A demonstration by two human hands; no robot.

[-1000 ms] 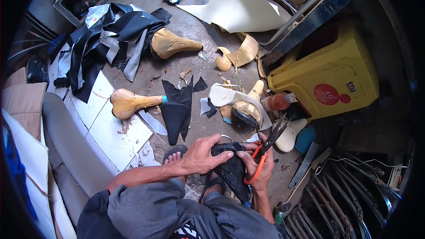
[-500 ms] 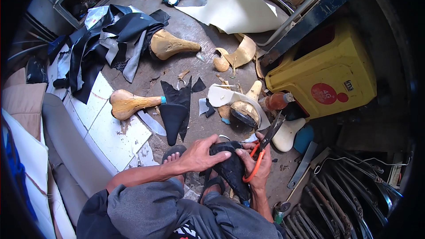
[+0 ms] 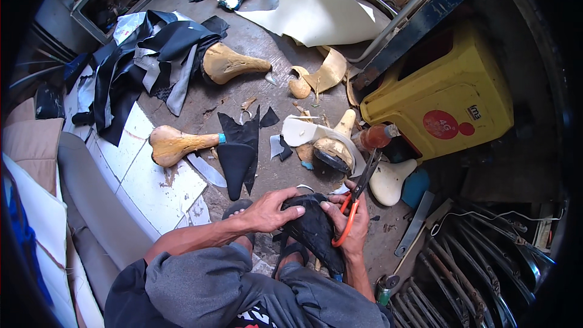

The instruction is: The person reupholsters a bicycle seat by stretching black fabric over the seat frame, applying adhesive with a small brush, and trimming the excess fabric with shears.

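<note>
A bicycle saddle [image 3: 313, 228] wrapped in black cover material lies between my knees, its wide end away from me. My left hand [image 3: 273, 209] is closed on the left of that wide end, thumb on top. On the other side, my right hand [image 3: 355, 222] presses its thumb on the cover's edge while also carrying scissors [image 3: 366, 177] with orange handles. The blades point up and away from the saddle; my right fingers are partly hidden behind it. Beyond my hands are a dark, pointed cover piece [image 3: 235, 167] and a tan saddle [image 3: 176, 144].
Another tan saddle [image 3: 231, 62] lies by black fabric scraps [image 3: 164, 45] at the far left. A half-covered saddle [image 3: 334, 153], an orange-red bottle [image 3: 373, 138] and a yellow plastic stool [image 3: 452, 97] stand ahead right. Metal frames [image 3: 455, 267] crowd the lower right; a white sheet [image 3: 322, 12] lies at the back.
The view has shifted slightly. Both hands keep their hold on the black saddle, which has turned a little to show more of its top; the scissors have tilted slightly.
</note>
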